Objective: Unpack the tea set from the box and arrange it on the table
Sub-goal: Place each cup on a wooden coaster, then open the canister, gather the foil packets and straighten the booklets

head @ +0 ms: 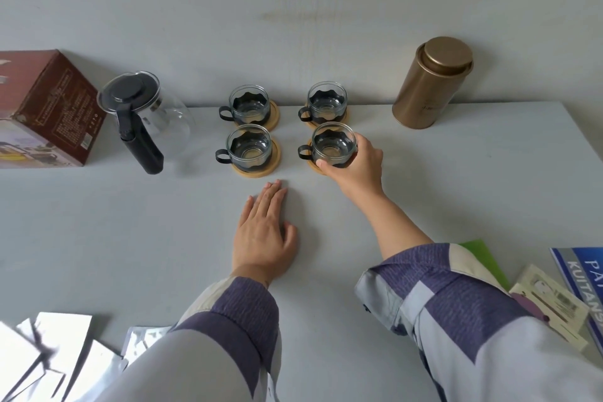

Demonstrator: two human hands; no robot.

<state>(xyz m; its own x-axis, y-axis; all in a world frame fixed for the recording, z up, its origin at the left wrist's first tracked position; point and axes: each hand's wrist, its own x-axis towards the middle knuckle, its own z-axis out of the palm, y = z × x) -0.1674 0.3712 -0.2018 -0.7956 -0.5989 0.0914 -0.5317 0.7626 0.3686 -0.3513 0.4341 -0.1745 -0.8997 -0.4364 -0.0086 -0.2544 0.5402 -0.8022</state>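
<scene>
Several glass cups in black holders stand on round wooden coasters in a square at the table's far side. My right hand (357, 161) grips the near right cup (331, 143), which rests on its coaster (314, 166). The near left cup (248, 147), far left cup (248, 104) and far right cup (327, 100) stand free. A glass teapot (146, 114) with black lid and handle sits to their left. The brown tea set box (49, 108) lies at the far left. My left hand (265, 228) lies flat on the table, fingers together, below the cups.
A gold tin canister (430, 83) stands at the back right by the wall. Silvery wrapping sheets (49, 359) lie at the near left. A blue booklet (584, 274), a green sheet (486, 258) and a card packet (551, 300) sit at the near right table edge.
</scene>
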